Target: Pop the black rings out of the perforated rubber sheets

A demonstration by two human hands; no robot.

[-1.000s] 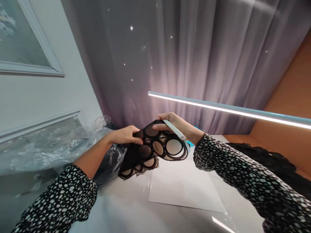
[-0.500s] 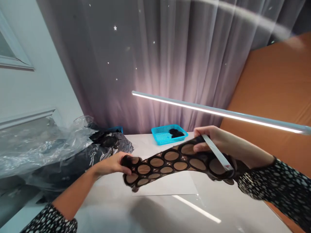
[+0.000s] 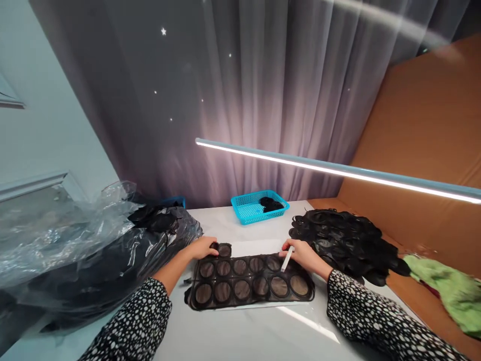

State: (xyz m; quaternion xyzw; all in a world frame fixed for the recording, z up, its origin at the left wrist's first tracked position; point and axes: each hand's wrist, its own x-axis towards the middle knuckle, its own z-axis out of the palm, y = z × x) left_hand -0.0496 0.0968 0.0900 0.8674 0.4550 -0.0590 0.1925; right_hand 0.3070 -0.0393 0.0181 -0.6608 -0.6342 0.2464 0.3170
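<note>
A dark sheet [image 3: 251,279] with rows of round, black-rimmed, see-through brownish circles lies spread on the white table. My left hand [image 3: 202,247] is closed at the sheet's far left edge, pinching it beside a single circle that sticks out there. At the far right edge, my right hand [image 3: 303,254] grips a slim white stick-like tool [image 3: 287,259], whose lower end points down over the sheet. Its fingers also rest by the sheet's edge. What kind of tool it is I cannot make out. Part of a white board [image 3: 259,246] shows behind the sheet.
A blue basket [image 3: 236,213] with black pieces stands at the back. To the right lies a heap of black round pieces [image 3: 338,243], then a green cloth [image 3: 438,288]. Clear plastic bags [image 3: 108,260] with dark contents crowd the left. A lit tube lamp [image 3: 330,169] crosses above.
The sheet, held up and bent in the air before, has come down flat onto the table. Both hands have lowered, the right one moving left. The black heap at right has come into view.
</note>
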